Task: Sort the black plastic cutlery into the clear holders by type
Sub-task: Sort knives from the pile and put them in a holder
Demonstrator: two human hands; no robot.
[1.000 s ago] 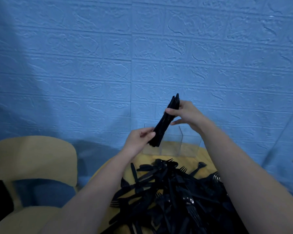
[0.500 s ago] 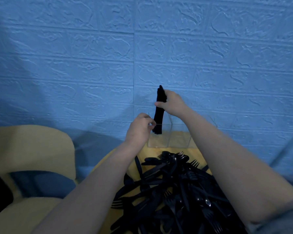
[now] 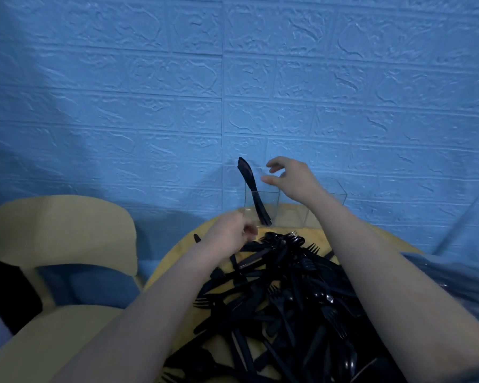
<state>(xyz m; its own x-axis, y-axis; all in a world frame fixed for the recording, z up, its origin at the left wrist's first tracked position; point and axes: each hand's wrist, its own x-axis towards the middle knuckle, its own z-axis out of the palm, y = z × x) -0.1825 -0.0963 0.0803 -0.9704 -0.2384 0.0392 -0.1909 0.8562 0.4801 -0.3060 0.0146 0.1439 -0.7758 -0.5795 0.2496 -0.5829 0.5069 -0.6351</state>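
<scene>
Bundle of knives [image 3: 253, 193] standing tilted in the left clear holder [image 3: 262, 207] at the far edge of the table [image 3: 174, 261], blades up and leaning left; right hand [image 3: 291, 176] just beside it, fingers spread and holding nothing. Left hand [image 3: 228, 236] blurred near the holder's base, grip impossible to tell. Best now to steady the holder, let the knives settle without tipping it, then pull one type only from the pile of cutlery [image 3: 282, 299] and keep forks for the second holder [image 3: 327, 203].
</scene>
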